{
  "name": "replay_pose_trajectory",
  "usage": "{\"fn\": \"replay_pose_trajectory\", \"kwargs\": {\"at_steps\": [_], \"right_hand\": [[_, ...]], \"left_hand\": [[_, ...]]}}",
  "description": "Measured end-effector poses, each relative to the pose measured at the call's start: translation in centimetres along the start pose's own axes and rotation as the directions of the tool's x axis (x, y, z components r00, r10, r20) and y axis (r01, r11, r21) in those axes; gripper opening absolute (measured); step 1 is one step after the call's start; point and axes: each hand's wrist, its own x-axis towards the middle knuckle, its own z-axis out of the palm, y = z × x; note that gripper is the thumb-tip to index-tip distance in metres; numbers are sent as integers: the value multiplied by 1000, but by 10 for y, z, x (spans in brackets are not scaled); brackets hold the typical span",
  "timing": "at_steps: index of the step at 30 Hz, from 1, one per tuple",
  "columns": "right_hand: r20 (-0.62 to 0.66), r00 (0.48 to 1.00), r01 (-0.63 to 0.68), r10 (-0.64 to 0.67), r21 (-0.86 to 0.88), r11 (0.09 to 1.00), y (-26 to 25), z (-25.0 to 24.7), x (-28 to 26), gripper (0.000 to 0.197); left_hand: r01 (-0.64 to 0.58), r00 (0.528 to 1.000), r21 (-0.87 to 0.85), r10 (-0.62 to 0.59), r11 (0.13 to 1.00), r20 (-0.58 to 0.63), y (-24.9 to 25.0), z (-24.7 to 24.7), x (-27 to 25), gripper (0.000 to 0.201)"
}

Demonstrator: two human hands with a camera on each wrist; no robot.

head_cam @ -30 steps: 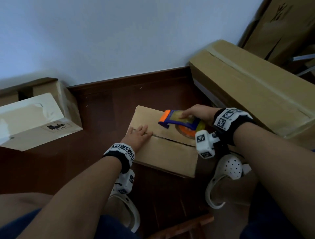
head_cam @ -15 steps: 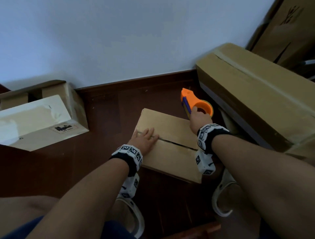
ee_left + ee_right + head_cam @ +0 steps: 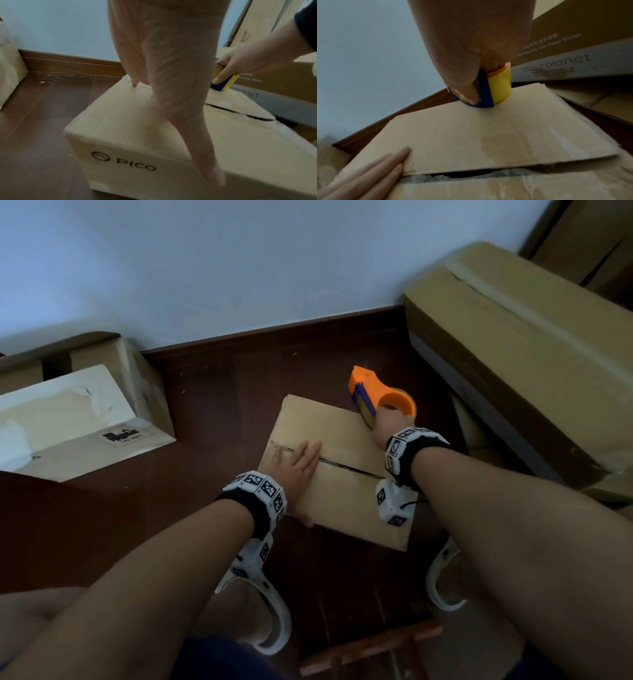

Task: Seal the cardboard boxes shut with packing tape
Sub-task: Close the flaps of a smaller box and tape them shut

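Observation:
A small brown cardboard box (image 3: 346,474) marked PICO (image 3: 137,165) sits on the dark wooden floor, its two top flaps meeting at a slightly gaping seam (image 3: 471,173). My left hand (image 3: 298,463) lies flat on the top, straight fingers (image 3: 373,166) pressing across the seam's left end. My right hand (image 3: 387,424) grips an orange and blue tape dispenser (image 3: 376,395) with a yellow roll (image 3: 500,86). The dispenser stands on the box's far right edge, its blue nose (image 3: 218,85) touching the cardboard.
A long brown box (image 3: 534,354) printed atourplanet (image 3: 556,63) lies close on the right. A taped pale box (image 3: 72,422) sits at left against the wall (image 3: 239,261). My feet in white clogs (image 3: 270,614) are near the box, and a wooden piece (image 3: 370,648) lies below.
My right hand has carried the dispenser from over the middle of the box to its far right edge and set it upright. My left hand slid a little further across the seam.

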Motion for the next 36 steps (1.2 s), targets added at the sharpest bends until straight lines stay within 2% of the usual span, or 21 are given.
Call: {"fn": "replay_pose_trajectory", "kwargs": {"at_steps": [2, 5, 12, 20, 26, 29, 32, 34, 36], "right_hand": [[-3, 1000, -7, 8, 29, 1000, 0, 1, 3, 15], [-9, 1000, -16, 17, 98, 995, 2, 1, 5, 19], [-23, 995, 96, -95, 26, 995, 10, 7, 1, 20], [-50, 989, 140, -142, -36, 989, 14, 14, 1, 23], [-44, 987, 155, -155, -10, 988, 15, 13, -2, 17], [-118, 981, 164, -152, 93, 982, 16, 12, -8, 14], [-201, 978, 141, -62, 407, 902, 17, 9, -20, 22], [-113, 993, 95, -32, 608, 788, 17, 5, -24, 42], [25, 996, 37, -82, 737, 675, 17, 0, -27, 53]], "left_hand": [[1, 1000, -4, -1, 1000, -10, 2, 4, -2, 150], [1, 999, 49, 1, 999, -50, 2, 7, -2, 151], [-21, 991, 115, 36, 993, -131, -1, 2, -2, 152], [-67, 991, 93, 77, 993, -110, -3, -8, 1, 149], [-76, 991, 115, 87, 990, -100, -5, -11, -1, 148], [-66, 992, 101, 76, 993, -98, -3, -11, 0, 149], [-57, 993, 64, 63, 996, -99, 1, -13, 2, 150], [-59, 993, 47, 63, 997, -95, 3, -14, 3, 151], [-60, 993, 26, 62, 998, -99, 4, -15, 4, 152]]}}
